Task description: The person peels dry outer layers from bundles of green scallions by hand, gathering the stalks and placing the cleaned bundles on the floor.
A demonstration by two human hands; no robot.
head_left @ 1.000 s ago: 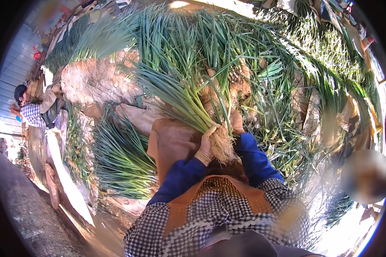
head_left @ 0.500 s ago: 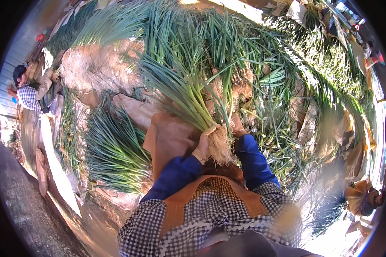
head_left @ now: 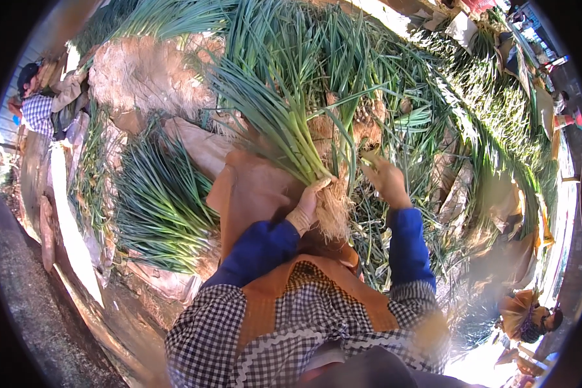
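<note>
My left hand (head_left: 310, 199) is closed around the lower stalks of a bunch of green onions (head_left: 297, 139), just above the roots. Its long flat leaves fan away to the upper left, and the pale, stringy roots (head_left: 334, 210) hang toward me. Just right of the bunch is my right hand (head_left: 387, 181), apart from it, with its fingers pinched together on what looks like a yellowish-green leaf (head_left: 369, 157). Under the bunch, a brown apron (head_left: 258, 191) covers my lap.
A large pile of green onions (head_left: 271, 39) lies ahead, with a mass of roots (head_left: 149, 81) at its left. Another bundle (head_left: 165, 200) rests at my left. Loose leaves (head_left: 427, 187) litter the right side. One person (head_left: 37, 113) sits far left, another (head_left: 530, 317) lower right.
My right hand has come out from behind the bunch and moved right, away from the stalks. My left hand keeps its hold on the bunch in nearly the same place.
</note>
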